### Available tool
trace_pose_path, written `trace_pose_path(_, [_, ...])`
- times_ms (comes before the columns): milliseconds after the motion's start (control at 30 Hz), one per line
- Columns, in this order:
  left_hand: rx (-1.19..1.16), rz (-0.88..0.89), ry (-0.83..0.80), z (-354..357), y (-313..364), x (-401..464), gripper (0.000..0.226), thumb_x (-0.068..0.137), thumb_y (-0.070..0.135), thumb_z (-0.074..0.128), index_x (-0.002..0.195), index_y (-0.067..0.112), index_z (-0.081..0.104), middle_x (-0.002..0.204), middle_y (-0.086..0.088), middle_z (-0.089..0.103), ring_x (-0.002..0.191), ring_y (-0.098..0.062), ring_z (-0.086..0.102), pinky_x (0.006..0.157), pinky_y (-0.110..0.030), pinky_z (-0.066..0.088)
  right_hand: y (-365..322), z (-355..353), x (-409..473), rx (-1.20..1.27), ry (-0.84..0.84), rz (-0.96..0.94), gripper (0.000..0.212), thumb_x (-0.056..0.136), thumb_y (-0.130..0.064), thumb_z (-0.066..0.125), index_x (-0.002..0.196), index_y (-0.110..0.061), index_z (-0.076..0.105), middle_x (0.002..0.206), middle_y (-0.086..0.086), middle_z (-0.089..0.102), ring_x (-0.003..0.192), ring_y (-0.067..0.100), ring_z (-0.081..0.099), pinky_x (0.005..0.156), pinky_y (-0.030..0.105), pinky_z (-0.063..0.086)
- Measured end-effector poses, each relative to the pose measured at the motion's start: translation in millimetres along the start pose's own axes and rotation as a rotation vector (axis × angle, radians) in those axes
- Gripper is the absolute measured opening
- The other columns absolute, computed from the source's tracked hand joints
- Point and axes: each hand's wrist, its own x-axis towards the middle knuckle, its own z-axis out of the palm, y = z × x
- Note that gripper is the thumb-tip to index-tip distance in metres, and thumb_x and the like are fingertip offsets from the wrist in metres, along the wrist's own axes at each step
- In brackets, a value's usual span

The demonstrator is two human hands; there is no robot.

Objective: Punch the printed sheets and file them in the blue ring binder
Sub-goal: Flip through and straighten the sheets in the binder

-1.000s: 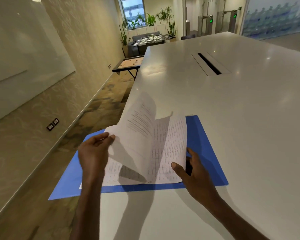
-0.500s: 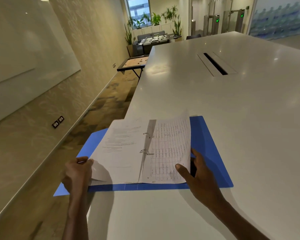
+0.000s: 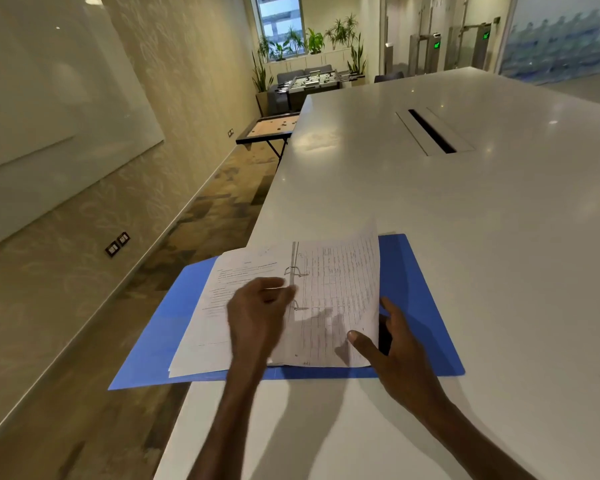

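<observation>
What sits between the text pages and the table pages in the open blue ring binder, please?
Two curved metal binder rings on the spine, shown in the head view.

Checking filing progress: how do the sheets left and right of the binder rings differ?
The left sheets carry lines of text and lie flat; the right sheets carry a ruled table and curl up at the outer edge, where the right hand holds them. Both sit on the rings of the blue binder.

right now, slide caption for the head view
Left hand at the rings of an open blue ring binder; right hand pinches printed sheets.
</observation>
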Motion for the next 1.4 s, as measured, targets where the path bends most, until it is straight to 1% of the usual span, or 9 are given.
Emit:
trace_pose_path(100, [-0.035, 0.069, -0.195, 34, 25, -24, 0.034, 0.081, 0.041, 0.074, 0.109, 0.02, 0.071, 0.096, 0.006, 0.075, 0.073, 0.007, 0.063, 0.064, -0.006, 0.044, -4, -2, 0, -0.031, 0.018, 0.002, 0.087, 0.07, -0.056, 0.06, 0.145, -0.028, 0.025, 0.134, -0.006, 0.052, 0.113, 0.016, 0.059, 0.087, 0.033, 0.057])
trace_pose_path(333, [-0.003, 0.083, -0.316, 68, 37, -39, 0.033, 0.081, 0.032, 0.077, 0.111, 0.018, 0.07, 0.104, -0.002, 0.076, 0.083, -0.007, 0.07, 0.081, -0.023, 0.056, -4, -1, 2, -0.137, 0.049, -0.015, 0.068, 0.087, -0.027, 0.063, 0.145, -0.018, 0.028, 0.137, -0.003, 0.05, 0.117, 0.009, 0.05, 0.084, 0.012, 0.035])
trace_pose_path(467, [0.02, 0.069, -0.287, 69, 32, -36, 0.03, 0.082, 0.029, 0.076, 0.109, 0.016, 0.072, 0.103, -0.002, 0.076, 0.086, -0.011, 0.072, 0.082, -0.024, 0.057, -7, -2, 1, -0.147, 0.044, -0.016, 0.073, 0.085, -0.031, 0.065, 0.146, -0.019, 0.027, 0.135, -0.005, 0.051, 0.111, 0.007, 0.051, 0.086, 0.015, 0.043])
trace_pose_path(600, [0.012, 0.056, -0.218, 57, 28, -28, 0.026, 0.077, 0.032, 0.08, 0.095, 0.014, 0.077, 0.085, 0.006, 0.075, 0.066, 0.0, 0.065, 0.061, -0.007, 0.047, -4, -1, 3, -0.074, 0.055, -0.016, 0.08, 0.082, -0.033, 0.069, 0.148, -0.022, 0.024, 0.129, -0.01, 0.051, 0.1, -0.001, 0.049, 0.065, 0.0, 0.042])
trace_pose_path(767, [-0.164, -0.063, -0.182, 26, 25, -14, 0.028, 0.065, 0.032, 0.088, 0.084, 0.016, 0.076, 0.078, 0.007, 0.074, 0.071, -0.005, 0.071, 0.069, -0.026, 0.06, 2, -2, 7, 0.069, 0.068, 0.012, 0.071, 0.088, -0.028, 0.063, 0.147, -0.024, 0.024, 0.138, -0.001, 0.049, 0.108, 0.005, 0.052, 0.067, 0.007, 0.045])
trace_pose_path(900, [-0.273, -0.129, -0.112, -13, 22, -2, 0.027, 0.063, 0.029, 0.088, 0.082, 0.017, 0.075, 0.076, 0.005, 0.074, 0.061, -0.002, 0.068, 0.053, -0.016, 0.052, 4, -3, 7, 0.079, 0.085, -0.001, 0.067, 0.089, -0.029, 0.06, 0.147, -0.022, 0.028, 0.133, -0.002, 0.053, 0.101, 0.0, 0.056, 0.069, 0.004, 0.046])
trace_pose_path(1100, [-0.365, -0.217, 0.029, -78, -12, 24, 0.039, 0.066, 0.035, 0.084, 0.1, 0.019, 0.076, 0.087, -0.01, 0.076, 0.072, -0.022, 0.065, 0.068, -0.035, 0.05, 7, 0, 6, 0.091, 0.098, -0.011, 0.067, 0.088, -0.03, 0.063, 0.145, -0.022, 0.03, 0.128, -0.004, 0.053, 0.103, 0.002, 0.057, 0.069, 0.004, 0.047])
trace_pose_path(1300, [-0.159, -0.329, 0.132, -97, -78, 40, 0.026, 0.085, 0.03, 0.074, 0.107, 0.017, 0.07, 0.086, -0.002, 0.07, 0.076, -0.017, 0.063, 0.067, -0.035, 0.051, 5, 0, 4, 0.1, 0.106, -0.016, 0.066, 0.086, -0.031, 0.065, 0.144, -0.023, 0.033, 0.129, -0.005, 0.054, 0.111, 0.01, 0.058, 0.07, 0.011, 0.048])
trace_pose_path(1400, [-0.061, -0.407, 0.193, -90, -108, 45, 0.03, 0.08, 0.036, 0.076, 0.103, 0.016, 0.072, 0.088, -0.007, 0.073, 0.081, -0.027, 0.065, 0.08, -0.05, 0.055, 5, 1, 4, 0.098, 0.109, -0.022, 0.065, 0.086, -0.029, 0.065, 0.142, -0.023, 0.034, 0.13, -0.003, 0.054, 0.111, 0.011, 0.058, 0.071, 0.012, 0.048])
